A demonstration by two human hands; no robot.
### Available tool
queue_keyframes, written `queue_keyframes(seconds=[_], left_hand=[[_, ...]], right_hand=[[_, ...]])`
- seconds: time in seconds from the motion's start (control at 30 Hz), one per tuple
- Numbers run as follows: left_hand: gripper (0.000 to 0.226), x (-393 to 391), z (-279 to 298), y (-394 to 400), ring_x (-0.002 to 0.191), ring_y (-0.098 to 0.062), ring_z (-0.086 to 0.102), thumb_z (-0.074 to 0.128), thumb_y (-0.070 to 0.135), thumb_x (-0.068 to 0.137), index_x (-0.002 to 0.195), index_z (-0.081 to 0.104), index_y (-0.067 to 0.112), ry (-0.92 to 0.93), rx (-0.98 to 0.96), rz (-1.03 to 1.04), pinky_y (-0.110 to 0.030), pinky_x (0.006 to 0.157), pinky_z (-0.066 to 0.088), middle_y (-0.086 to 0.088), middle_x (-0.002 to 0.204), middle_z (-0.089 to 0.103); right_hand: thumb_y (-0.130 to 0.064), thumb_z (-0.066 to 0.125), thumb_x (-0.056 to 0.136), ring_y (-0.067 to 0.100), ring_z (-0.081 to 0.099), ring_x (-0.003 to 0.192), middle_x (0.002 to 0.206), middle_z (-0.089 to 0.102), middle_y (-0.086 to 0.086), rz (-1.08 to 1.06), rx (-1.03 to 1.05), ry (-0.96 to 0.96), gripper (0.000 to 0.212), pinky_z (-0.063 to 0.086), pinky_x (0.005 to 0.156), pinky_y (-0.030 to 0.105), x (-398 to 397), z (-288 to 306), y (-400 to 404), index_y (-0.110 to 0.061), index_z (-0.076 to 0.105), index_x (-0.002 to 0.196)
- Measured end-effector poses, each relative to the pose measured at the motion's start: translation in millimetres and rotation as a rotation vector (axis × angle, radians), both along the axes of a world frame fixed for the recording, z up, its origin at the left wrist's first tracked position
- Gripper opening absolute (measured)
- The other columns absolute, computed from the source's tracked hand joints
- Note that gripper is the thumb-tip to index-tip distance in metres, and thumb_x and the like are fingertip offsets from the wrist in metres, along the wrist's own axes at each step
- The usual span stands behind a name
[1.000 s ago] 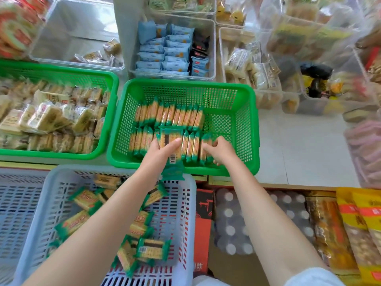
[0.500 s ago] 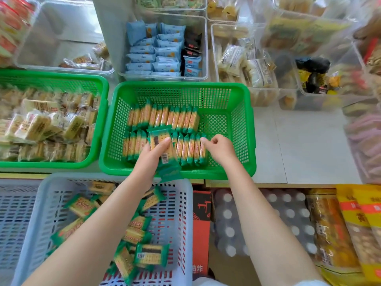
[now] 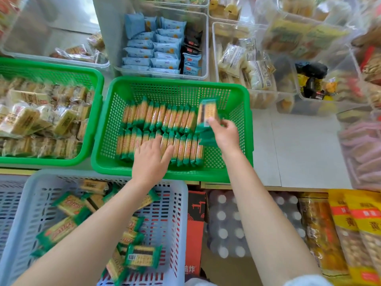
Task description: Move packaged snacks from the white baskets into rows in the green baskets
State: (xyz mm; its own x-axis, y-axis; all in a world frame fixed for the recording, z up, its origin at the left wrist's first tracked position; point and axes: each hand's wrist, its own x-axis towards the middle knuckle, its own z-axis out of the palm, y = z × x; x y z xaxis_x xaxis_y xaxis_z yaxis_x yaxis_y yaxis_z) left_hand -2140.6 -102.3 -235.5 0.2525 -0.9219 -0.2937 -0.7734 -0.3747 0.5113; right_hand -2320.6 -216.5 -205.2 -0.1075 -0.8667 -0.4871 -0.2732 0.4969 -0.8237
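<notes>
Right hand (image 3: 223, 135) pinches one snack pack (image 3: 207, 112) by its lower end, over the green basket's (image 3: 171, 174) right side. Left hand (image 3: 151, 159) flat, fingers relaxed on the front row. Pack looks light, crinkly, crushable; grip the ends.

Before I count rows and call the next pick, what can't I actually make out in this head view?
- Near row: the left hand lies over its middle, so the count is hidden.
- Packs held by the right hand: how many cannot be told; top pack is motion-blurred, label unreadable.
- White basket: both forearms cover part of its loose packs; bottom edge cuts it off.
- Left green basket: cut by the left edge.
</notes>
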Motion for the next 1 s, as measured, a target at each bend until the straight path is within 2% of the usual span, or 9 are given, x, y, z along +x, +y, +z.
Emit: queue_keyframes(seconds=[0.1,0.23,0.43,0.57,0.67,0.8,0.83,0.93,1.0], left_hand=[[0.068,2.9,-9.3,0.5,0.144,-0.027,0.034,0.024,0.058,0.102,0.153,0.034,0.014,-0.121,0.001,-0.035,-0.048,0.120,0.023,-0.009,0.153,0.044],[0.065,2.5,-11.6,-2.0,0.142,-0.028,0.036,0.025,0.056,0.103,0.151,0.037,0.014,-0.163,0.025,-0.046,-0.047,0.117,0.028,-0.009,0.152,0.045],[0.064,4.2,-13.4,-3.2,0.128,-0.026,0.045,0.020,0.056,0.098,0.140,0.048,0.015,-0.158,0.040,-0.067,-0.044,0.105,0.040,-0.007,0.137,0.056],[0.067,4.6,-15.6,-2.5,0.128,-0.026,0.045,0.018,0.057,0.098,0.140,0.048,0.014,-0.152,0.040,-0.074,-0.044,0.103,0.042,-0.008,0.137,0.057],[0.068,4.6,-15.9,-2.4,0.128,-0.027,0.046,0.017,0.057,0.097,0.139,0.048,0.014,-0.157,0.040,-0.081,-0.044,0.102,0.043,-0.009,0.135,0.057],[0.066,4.7,-17.7,-1.2,0.121,-0.026,0.048,0.018,0.056,0.097,0.135,0.051,0.014,-0.156,0.034,-0.080,-0.044,0.097,0.045,-0.007,0.129,0.060],[0.064,4.5,-17.8,-1.2,0.120,-0.026,0.048,0.019,0.056,0.097,0.134,0.052,0.014,-0.155,0.033,-0.081,-0.044,0.096,0.046,-0.007,0.127,0.061],[0.062,4.1,-18.9,-2.0,0.118,-0.026,0.049,0.020,0.055,0.098,0.132,0.053,0.014,-0.155,0.023,-0.082,-0.043,0.095,0.046,-0.007,0.124,0.062],[0.062,4.2,-19.7,-2.1,0.119,-0.026,0.049,0.021,0.055,0.098,0.132,0.052,0.014,-0.157,0.018,-0.082,-0.043,0.096,0.046,-0.007,0.125,0.062]], right_hand=[[-0.042,0.070,0.089,0.013,0.058,0.075,0.107,0.062,0.003,-0.056,-0.031,0.269,0.048,0.042,0.057,0.025,2.4,-8.2,-30.2,-0.010,0.055,0.121],[-0.044,0.067,0.090,0.030,0.063,0.102,0.125,0.060,0.010,0.090,-0.027,0.540,0.060,0.040,0.070,0.032,14.2,-24.0,-45.9,-0.006,0.045,0.131],[-0.053,0.065,0.092,0.034,0.043,0.140,0.161,0.029,0.016,0.228,0.021,0.508,0.100,0.044,0.104,0.042,34.1,-36.6,-49.9,-0.005,0.007,0.159],[-0.064,0.063,0.088,0.035,0.053,0.130,0.160,0.032,0.015,0.298,0.127,0.583,0.107,0.050,0.091,0.035,27.2,-41.9,-52.3,-0.006,0.007,0.160],[-0.068,0.059,0.087,0.035,0.063,0.115,0.157,0.037,0.017,0.380,0.250,0.601,0.108,0.059,0.087,0.044,27.9,-44.7,-57.7,-0.002,0.013,0.158],[-0.055,0.063,0.092,0.037,0.050,0.133,0.160,0.030,0.019,0.311,0.099,0.609,0.096,0.049,0.102,0.044,35.4,-45.3,-65.0,-0.004,0.015,0.157],[-0.053,0.063,0.093,0.036,0.048,0.135,0.159,0.030,0.020,0.315,0.065,0.636,0.092,0.048,0.101,0.043,36.8,-45.7,-63.5,-0.004,0.017,0.157],[-0.059,0.053,0.096,0.033,0.063,0.112,0.152,0.039,0.020,0.418,0.001,0.804,0.083,0.051,0.064,0.033,37.9,-52.7,-54.3,-0.005,0.027,0.153],[-0.066,0.042,0.097,0.031,0.067,0.100,0.145,0.048,0.018,0.522,-0.018,0.938,0.087,0.046,0.052,0.032,36.5,-56.1,-47.8,-0.003,0.025,0.154]])
